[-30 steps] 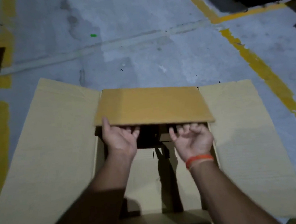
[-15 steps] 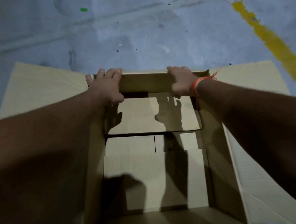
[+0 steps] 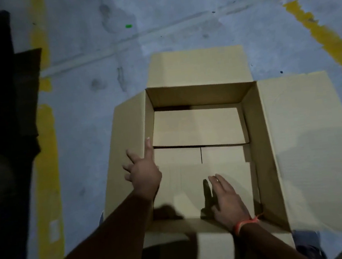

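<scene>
A large open cardboard box (image 3: 260, 141) stands on the concrete floor, all its top flaps folded outward. Its bottom flaps lie flat inside, and a loose cardboard sheet (image 3: 197, 126) covers the far half of the bottom. My left hand (image 3: 144, 172) is at the left wall's top edge, fingers spread and straight, the thumb along the rim. My right hand (image 3: 226, 199), with an orange band on the wrist, reaches inside the box at the near side, fingers straight over the bottom flaps. Neither hand holds anything.
The grey concrete floor (image 3: 91, 99) carries worn yellow lines (image 3: 331, 38) at the right and at the left. Dark objects (image 3: 7, 125) stand along the left edge. The box's far flap (image 3: 197, 65) and wide right flap (image 3: 315, 145) lie outward over the floor.
Both hands pushed the far flap from over the opening out to the far side, then left the far rim. The left hand moved to the left wall, the right hand down inside.
</scene>
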Demonstrator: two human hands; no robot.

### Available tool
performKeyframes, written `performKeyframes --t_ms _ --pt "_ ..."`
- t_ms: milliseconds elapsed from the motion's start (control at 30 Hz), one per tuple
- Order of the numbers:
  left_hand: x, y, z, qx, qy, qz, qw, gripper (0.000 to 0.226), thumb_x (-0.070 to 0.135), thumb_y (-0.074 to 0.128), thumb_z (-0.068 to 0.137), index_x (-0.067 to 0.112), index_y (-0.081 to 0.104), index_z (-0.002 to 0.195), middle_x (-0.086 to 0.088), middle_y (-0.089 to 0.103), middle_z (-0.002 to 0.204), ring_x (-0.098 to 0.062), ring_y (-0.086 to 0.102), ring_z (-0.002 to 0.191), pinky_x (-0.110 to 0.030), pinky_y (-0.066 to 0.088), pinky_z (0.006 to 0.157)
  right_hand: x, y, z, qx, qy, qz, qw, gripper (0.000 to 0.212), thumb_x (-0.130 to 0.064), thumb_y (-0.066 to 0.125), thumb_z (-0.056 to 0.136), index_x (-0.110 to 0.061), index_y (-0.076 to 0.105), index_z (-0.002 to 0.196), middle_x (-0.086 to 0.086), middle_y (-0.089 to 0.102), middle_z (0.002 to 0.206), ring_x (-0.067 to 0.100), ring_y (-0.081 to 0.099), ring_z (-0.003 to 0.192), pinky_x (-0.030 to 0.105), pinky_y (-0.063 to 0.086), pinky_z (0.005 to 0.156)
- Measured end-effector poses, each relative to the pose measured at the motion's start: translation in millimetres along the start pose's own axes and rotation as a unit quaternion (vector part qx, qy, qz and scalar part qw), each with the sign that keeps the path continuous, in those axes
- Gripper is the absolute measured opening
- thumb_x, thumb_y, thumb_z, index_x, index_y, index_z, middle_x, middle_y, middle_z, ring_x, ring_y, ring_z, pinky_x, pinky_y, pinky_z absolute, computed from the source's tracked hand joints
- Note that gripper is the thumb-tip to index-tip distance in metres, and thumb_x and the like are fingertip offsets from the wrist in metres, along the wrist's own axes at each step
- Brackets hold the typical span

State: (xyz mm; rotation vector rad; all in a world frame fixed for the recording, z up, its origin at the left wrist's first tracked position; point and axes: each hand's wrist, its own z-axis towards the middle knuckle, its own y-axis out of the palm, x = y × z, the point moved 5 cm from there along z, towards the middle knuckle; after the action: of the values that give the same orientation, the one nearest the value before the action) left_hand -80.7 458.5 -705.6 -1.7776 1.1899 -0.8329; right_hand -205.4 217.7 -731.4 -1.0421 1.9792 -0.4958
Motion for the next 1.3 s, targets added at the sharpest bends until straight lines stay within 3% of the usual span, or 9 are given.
performKeyframes --t_ms 133,400,500,667,800,933,1133,1233,1300 --pt "-1.0 2.2 -2.9 -0.009 0.03 0.038 0.999 0.102 -0.001 0.056 0.094 0.052 -0.008 0.152 -0.027 -0.007 0.163 -0.06 0.024 0.14 -0.057 0.05 0.1 -5.3 -1.8 -13.9 -0.015 -0.001 -0.023 1.0 0.09 -0.015 0.065 0.088 -0.034 0.014 0.16 -0.003 0.014 0.166 0.02 0.018 0.152 0.041 0.027 0.123" --pt "8.8 -17.1 -12.2 0.021 0.038 0.069 0.997 0.088 0.001 0.054 0.096 0.037 0.007 0.161 -0.024 0.024 0.159 -0.036 0.057 0.118 -0.038 0.055 0.087 -8.0 3.5 -33.8 -0.092 0.0 -0.027 0.995 0.063 -0.028 0.053 0.095 -0.025 0.032 0.154 0.0 0.038 0.149 0.021 0.049 0.131 0.031 0.039 0.111" --pt "12.1 -31.7 -19.1 0.048 0.058 0.056 0.996 0.086 0.0 0.053 0.096 0.033 0.009 0.162 -0.016 0.046 0.141 -0.028 0.064 0.105 -0.035 0.056 0.085 -17.3 3.1 -42.9 -0.103 -0.015 -0.033 0.994 0.055 -0.03 0.047 0.097 -0.027 0.037 0.15 0.0 0.04 0.145 0.02 0.054 0.125 0.028 0.042 0.106" --pt "14.9 -62.3 -38.7 0.025 0.087 -0.034 0.995 0.088 -0.007 0.052 0.089 0.037 0.021 0.16 -0.004 0.06 0.102 -0.02 0.061 0.088 -0.025 0.048 0.067 -57.4 -18.3 -57.6 -0.049 -0.065 -0.002 0.997 0.05 -0.032 0.042 0.103 -0.027 0.038 0.152 -0.002 0.044 0.145 0.017 0.051 0.129 0.024 0.038 0.108" --pt "19.6 -117.4 -71.8 0.044 0.09 -0.114 0.988 0.075 0.001 0.057 0.097 0.042 0.037 0.155 -0.004 0.067 0.122 -0.017 0.06 0.095 -0.018 0.043 0.071 -107.7 -52.2 -69.1 0.003 -0.116 0.01 0.993 0.056 -0.023 0.05 0.1 -0.029 0.036 0.154 -0.005 0.043 0.147 0.015 0.046 0.132 0.024 0.037 0.11" --pt "15.1 -180.7 -111.3 0.091 0.118 -0.111 0.983 0.07 0.009 0.06 0.095 0.046 0.042 0.151 -0.001 0.07 0.112 -0.011 0.051 0.082 -0.021 0.042 0.068 -163.5 -84.3 -75.9 0.049 -0.17 -0.018 0.984 0.06 -0.026 0.054 0.098 -0.028 0.034 0.154 0.0 0.043 0.146 0.021 0.046 0.131 0.033 0.042 0.109" --pt "-21.0 -250.7 -173.9 0.157 0.094 -0.161 0.97 0.073 -0.001 0.054 0.092 0.047 0.048 0.146 0.002 0.07 0.115 -0.015 0.056 0.085 -0.023 0.043 0.066 -233.1 -74.1 -80.9 -0.029 -0.165 -0.138 0.976 0.06 -0.049 0.055 0.095 -0.023 0.042 0.147 0.01 0.043 0.141 0.035 0.044 0.127 0.05 0.045 0.103" --pt "-45.2 -261.6 -191.1 0.163 0.088 -0.207 0.961 0.078 -0.007 0.052 0.089 0.045 0.049 0.147 0.001 0.071 0.12 -0.015 0.06 0.085 -0.021 0.045 0.059 -250.2 -59.1 -96.4 -0.071 -0.154 -0.185 0.968 0.074 -0.06 0.053 0.092 -0.026 0.03 0.154 0.007 0.024 0.159 0.038 0.026 0.142 0.058 0.038 0.109" --pt "-56.6 -268.9 -192.3 0.171 0.082 -0.232 0.954 0.077 -0.008 0.053 0.09 0.044 0.05 0.147 0.001 0.069 0.127 -0.018 0.064 0.093 -0.025 0.051 0.065 -253.3 -54.8 -107.8 -0.096 -0.151 -0.2 0.963 0.083 -0.064 0.052 0.091 -0.032 0.016 0.159 0.002 0.004 0.168 0.038 0.009 0.151 0.062 0.03 0.115"
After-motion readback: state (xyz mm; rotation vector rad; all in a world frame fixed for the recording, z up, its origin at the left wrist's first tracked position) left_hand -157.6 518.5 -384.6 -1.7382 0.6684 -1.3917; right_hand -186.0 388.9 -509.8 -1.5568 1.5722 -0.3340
